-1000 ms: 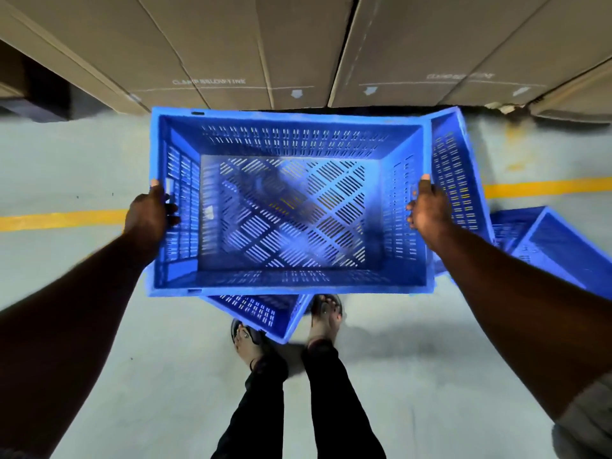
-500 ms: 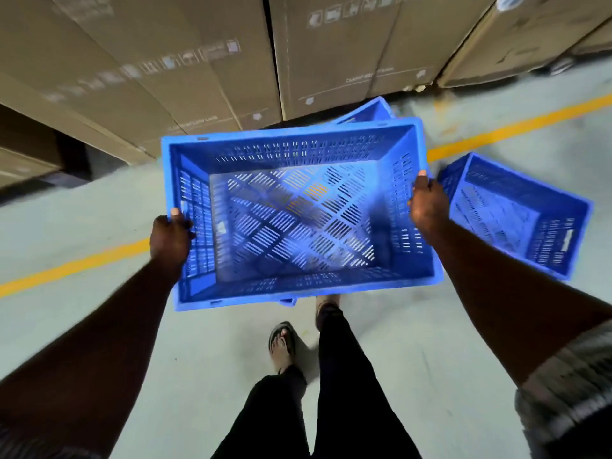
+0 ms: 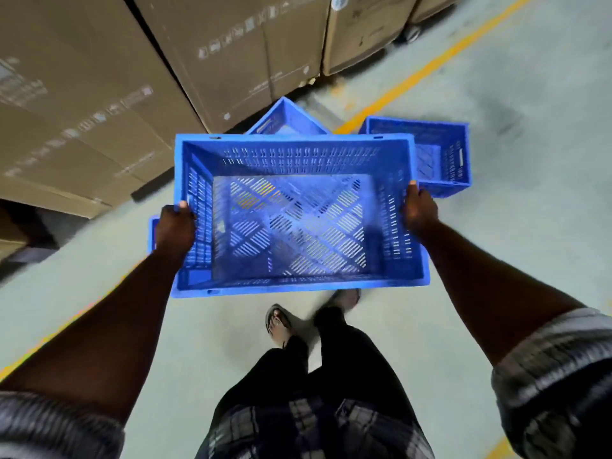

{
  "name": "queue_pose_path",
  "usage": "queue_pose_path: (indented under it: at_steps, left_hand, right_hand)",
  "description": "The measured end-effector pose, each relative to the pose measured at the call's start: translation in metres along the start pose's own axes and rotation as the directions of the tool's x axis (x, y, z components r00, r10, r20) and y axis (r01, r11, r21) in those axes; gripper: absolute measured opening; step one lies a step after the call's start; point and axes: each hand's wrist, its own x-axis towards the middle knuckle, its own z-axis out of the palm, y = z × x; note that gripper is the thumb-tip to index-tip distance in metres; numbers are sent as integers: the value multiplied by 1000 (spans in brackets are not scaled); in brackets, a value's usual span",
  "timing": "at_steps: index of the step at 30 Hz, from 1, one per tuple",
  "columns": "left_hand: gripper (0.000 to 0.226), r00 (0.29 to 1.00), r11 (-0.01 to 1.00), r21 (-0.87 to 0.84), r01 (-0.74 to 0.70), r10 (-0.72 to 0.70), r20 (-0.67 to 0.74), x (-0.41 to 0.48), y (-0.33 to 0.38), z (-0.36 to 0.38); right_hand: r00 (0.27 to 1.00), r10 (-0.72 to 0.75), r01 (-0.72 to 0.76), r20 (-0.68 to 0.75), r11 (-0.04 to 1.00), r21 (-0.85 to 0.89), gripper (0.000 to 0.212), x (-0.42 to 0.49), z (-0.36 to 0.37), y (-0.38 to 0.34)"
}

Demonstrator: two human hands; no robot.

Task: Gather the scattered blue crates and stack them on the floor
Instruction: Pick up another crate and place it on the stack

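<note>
I hold a large blue slotted crate (image 3: 294, 226) level in front of me, above the floor, its open top facing me. My left hand (image 3: 175, 230) grips its left wall and my right hand (image 3: 418, 207) grips its right wall. A second blue crate (image 3: 440, 154) sits upright on the floor beyond the right corner. The corner of a third blue crate (image 3: 285, 118) pokes out behind the far rim. A blue sliver (image 3: 151, 233) shows by my left hand, mostly hidden.
Tall brown cardboard boxes (image 3: 139, 71) line the left and far side. A yellow floor line (image 3: 427, 67) runs diagonally past the crates. My legs and sandalled feet (image 3: 281, 323) stand on grey-green concrete just under the held crate.
The view has swung: the boxes have moved to the left and the yellow line now slants steeply. The floor crate on the right now lies farther away. Both hands keep their grip on the crate.
</note>
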Motion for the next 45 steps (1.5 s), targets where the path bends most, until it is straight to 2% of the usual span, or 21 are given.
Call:
queue_pose_path:
  at_steps: [2,5,8,9,12,14,16,20,23,27,30,31,33,38,42,45]
  left_hand:
    - [49,1000,999,46,6,-7,12,-2,5,15]
    - [68,999,986,162,-34,30,32,-34,44,42]
    - [63,995,961,257,-98,86,58,-70,87,72]
    - [63,992,950,291,-118,100,77,-82,100,84]
    - [59,981,916,356,-188,155,120,-122,145,122]
    - [56,965,887,384,-256,212,154,-150,169,156]
    - [57,944,863,388,-325,268,193,-175,191,187]
    - [76,892,838,348,-421,311,329,-214,232,266]
    - [73,853,838,303,-455,312,419,-234,256,324]
    - [56,786,846,176,-502,362,502,-262,289,397]
    - [89,761,814,189,-549,393,516,-233,304,478]
    - [91,750,798,207,-566,393,533,-217,306,506]
    - [81,734,765,250,-593,387,557,-223,325,552]
    - [61,689,683,302,-665,405,601,-342,418,616]
    - [50,645,676,256,-691,416,641,-399,473,681]
    - [43,613,668,252,-700,381,692,-425,517,734]
  right_hand:
    - [999,20,-19,-29,999,37,98,16,-21,37]
    - [996,75,-71,-49,995,71,97,26,-62,84]
    - [989,130,-116,-75,979,169,108,33,-96,126]
    - [984,151,-129,-91,969,210,104,27,-112,134]
    - [969,216,-177,-118,944,278,64,-4,-166,143]
    - [957,254,-191,-142,917,350,48,-8,-203,168]
    - [948,286,-206,-139,885,416,43,-5,-235,199]
    - [925,361,-252,-120,817,519,30,1,-314,265]
    - [927,356,-242,-116,806,541,25,3,-369,310]
    - [906,388,-196,-169,739,645,22,9,-428,363]
    - [866,434,-185,-247,739,648,17,20,-464,392]
    - [853,446,-187,-271,746,639,16,25,-472,400]
    - [830,465,-194,-309,759,622,18,37,-491,418]
    - [798,482,-198,-361,776,599,23,87,-537,455]
    - [714,568,-261,-409,758,598,22,132,-575,490]
    - [657,603,-284,-452,753,593,28,154,-620,481]
